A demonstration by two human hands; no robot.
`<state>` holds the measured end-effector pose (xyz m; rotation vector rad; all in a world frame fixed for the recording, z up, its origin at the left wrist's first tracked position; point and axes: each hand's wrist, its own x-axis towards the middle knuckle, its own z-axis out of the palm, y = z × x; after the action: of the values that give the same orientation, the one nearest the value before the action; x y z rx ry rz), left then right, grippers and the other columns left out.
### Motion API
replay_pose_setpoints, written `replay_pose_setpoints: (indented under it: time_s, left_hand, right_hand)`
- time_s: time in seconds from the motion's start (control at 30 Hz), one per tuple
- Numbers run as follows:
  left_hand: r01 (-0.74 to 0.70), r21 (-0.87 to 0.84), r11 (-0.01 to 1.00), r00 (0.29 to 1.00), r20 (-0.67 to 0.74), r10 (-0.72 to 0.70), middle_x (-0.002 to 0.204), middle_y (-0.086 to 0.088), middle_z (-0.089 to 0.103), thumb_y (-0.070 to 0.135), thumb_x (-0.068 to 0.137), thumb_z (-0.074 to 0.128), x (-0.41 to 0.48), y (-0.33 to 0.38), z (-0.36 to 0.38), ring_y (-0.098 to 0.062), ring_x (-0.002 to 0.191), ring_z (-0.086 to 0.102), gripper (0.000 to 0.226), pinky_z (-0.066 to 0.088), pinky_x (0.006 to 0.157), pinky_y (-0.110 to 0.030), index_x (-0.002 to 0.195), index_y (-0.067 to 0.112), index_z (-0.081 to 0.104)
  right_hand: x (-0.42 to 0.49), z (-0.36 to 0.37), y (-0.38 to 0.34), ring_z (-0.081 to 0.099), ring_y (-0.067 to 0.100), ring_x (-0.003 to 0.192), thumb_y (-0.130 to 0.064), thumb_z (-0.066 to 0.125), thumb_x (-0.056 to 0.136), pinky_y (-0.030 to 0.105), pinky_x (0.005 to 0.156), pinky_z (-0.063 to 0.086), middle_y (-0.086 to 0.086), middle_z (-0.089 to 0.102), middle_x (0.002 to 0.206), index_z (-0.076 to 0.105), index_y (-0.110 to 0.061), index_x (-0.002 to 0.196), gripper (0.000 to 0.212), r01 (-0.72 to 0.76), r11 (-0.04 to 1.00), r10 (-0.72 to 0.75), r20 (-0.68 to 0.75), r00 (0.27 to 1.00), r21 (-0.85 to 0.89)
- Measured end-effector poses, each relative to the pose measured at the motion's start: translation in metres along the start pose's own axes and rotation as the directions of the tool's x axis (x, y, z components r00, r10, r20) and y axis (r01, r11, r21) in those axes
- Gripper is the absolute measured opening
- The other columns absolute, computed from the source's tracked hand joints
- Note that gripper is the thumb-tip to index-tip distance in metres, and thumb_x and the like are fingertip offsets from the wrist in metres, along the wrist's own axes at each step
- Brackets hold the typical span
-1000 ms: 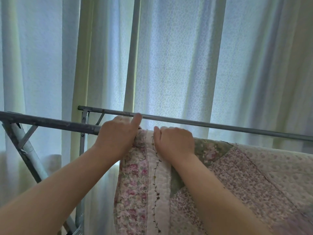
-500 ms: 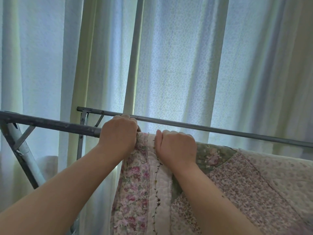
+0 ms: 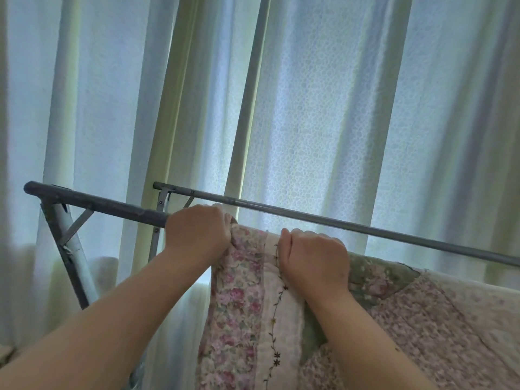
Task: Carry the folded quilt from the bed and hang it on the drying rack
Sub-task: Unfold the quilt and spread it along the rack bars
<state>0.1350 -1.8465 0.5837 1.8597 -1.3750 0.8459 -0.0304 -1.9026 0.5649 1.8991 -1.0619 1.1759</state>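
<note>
A floral patchwork quilt in pink, cream and green hangs draped over the near bar of the grey metal drying rack. My left hand is closed on the quilt's left edge at the top of the bar. My right hand grips the quilt's top fold just to the right, knuckles up. The far bar of the rack runs bare behind both hands. The bar under the quilt is hidden by the fabric.
Pale sheer curtains hang close behind the rack, lit from a window. The rack's left leg and brace slope down at the left. A bit of the near bar stays uncovered left of my left hand.
My left hand's fingers have curled shut on the quilt's edge. The view has shifted so the rack's left end shows more; both hands stay at the top fold.
</note>
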Motion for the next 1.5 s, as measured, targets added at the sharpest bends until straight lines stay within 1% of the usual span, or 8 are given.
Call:
replay_pose_setpoints:
  time_s: [0.4, 0.57, 0.9, 1.0, 1.13, 1.23, 1.37, 1.5]
  left_hand:
    - [-0.216, 0.033, 0.976, 0.94, 0.279, 0.199, 0.062, 0.003, 0.039, 0.018, 0.089, 0.045, 0.038, -0.005, -0.005, -0.016, 0.061, 0.043, 0.028, 0.032, 0.056, -0.028, 0.063, 0.015, 0.037]
    - [0.028, -0.28, 0.959, 0.931, 0.358, 0.077, 0.065, 0.0, 0.048, 0.019, 0.091, 0.043, 0.047, -0.022, -0.003, -0.022, 0.072, 0.052, 0.028, 0.036, 0.063, -0.033, 0.063, 0.014, 0.044]
    - [-0.286, -0.339, 0.897, 0.957, -0.061, 0.282, 0.05, 0.006, 0.031, 0.047, 0.092, 0.039, 0.007, -0.046, 0.011, -0.011, 0.048, 0.031, 0.051, 0.021, 0.044, -0.025, 0.051, 0.017, 0.032]
    - [-0.191, -0.501, 0.844, 0.97, 0.035, 0.241, 0.047, 0.006, 0.042, 0.057, 0.087, 0.036, -0.014, -0.053, 0.03, -0.012, 0.047, 0.044, 0.058, 0.022, 0.042, -0.021, 0.045, 0.018, 0.04]
    - [0.138, -0.711, 0.689, 0.94, 0.313, 0.135, 0.101, 0.001, 0.063, 0.082, 0.064, 0.031, -0.031, -0.063, 0.059, -0.017, 0.09, 0.061, 0.079, 0.043, 0.07, -0.027, 0.096, 0.017, 0.061]
    - [0.407, -0.815, 0.411, 0.8, 0.536, 0.269, 0.135, -0.002, 0.047, 0.081, 0.051, 0.043, -0.029, -0.066, 0.065, -0.015, 0.114, 0.052, 0.109, 0.044, 0.084, -0.022, 0.137, 0.015, 0.033]
    - [0.569, -0.822, 0.016, 0.695, 0.491, 0.526, 0.093, 0.011, 0.072, 0.062, 0.065, 0.058, -0.028, -0.07, 0.068, 0.0, 0.08, 0.066, 0.058, 0.048, 0.057, -0.01, 0.106, 0.021, 0.063]
    - [0.598, -0.801, -0.031, 0.694, 0.497, 0.521, 0.078, 0.006, 0.072, 0.022, 0.089, 0.051, -0.034, -0.074, 0.079, -0.007, 0.074, 0.067, 0.028, 0.05, 0.061, -0.021, 0.075, 0.02, 0.074]
  right_hand:
    - [0.0, 0.009, -0.01, 0.032, 0.018, 0.036, -0.03, 0.028, 0.088, 0.026, 0.048, 0.031, 0.001, 0.045, 0.039, 0.049, -0.013, 0.046, 0.049, -0.086, 0.992, 0.08, -0.061, 0.995, -0.097]
    - [-0.002, 0.007, -0.012, 0.032, 0.018, 0.039, -0.029, 0.029, 0.087, 0.027, 0.052, 0.031, 0.002, 0.045, 0.041, 0.047, -0.013, 0.046, 0.048, -0.137, 0.985, 0.126, -0.103, 0.987, -0.105]
    - [-0.012, 0.004, -0.036, 0.044, 0.023, 0.057, -0.028, 0.023, 0.088, 0.038, 0.069, 0.041, 0.01, 0.057, 0.059, 0.061, -0.006, 0.064, 0.05, -0.28, 0.956, 0.269, -0.119, 0.956, -0.089]
    - [-0.018, 0.002, -0.049, 0.06, 0.031, 0.088, -0.027, 0.024, 0.091, 0.047, 0.091, 0.041, 0.016, 0.068, 0.091, 0.067, -0.002, 0.098, 0.05, -0.311, 0.945, 0.308, -0.046, 0.95, -0.103]
    - [-0.029, -0.005, -0.065, 0.049, 0.032, 0.115, -0.024, 0.039, 0.09, 0.049, 0.102, 0.034, 0.017, 0.059, 0.119, 0.055, -0.002, 0.121, 0.041, -0.316, 0.947, 0.316, -0.007, 0.949, -0.058]
    - [-0.052, -0.003, -0.085, 0.047, 0.032, 0.112, -0.027, 0.056, 0.081, 0.044, 0.097, 0.038, 0.017, 0.055, 0.116, 0.055, -0.001, 0.115, 0.042, -0.31, 0.951, 0.309, -0.084, 0.947, -0.009]
    - [-0.091, 0.009, -0.114, 0.052, 0.025, 0.075, -0.05, 0.062, 0.07, 0.038, 0.064, 0.044, 0.006, 0.054, 0.083, 0.055, -0.009, 0.086, 0.045, -0.326, 0.945, 0.326, 0.017, 0.945, 0.008]
    - [-0.105, 0.026, -0.126, 0.054, 0.021, 0.039, -0.055, 0.073, 0.06, 0.024, 0.04, 0.04, 0.002, 0.058, 0.049, 0.058, -0.013, 0.062, 0.045, -0.313, 0.921, 0.366, 0.243, 0.899, -0.23]
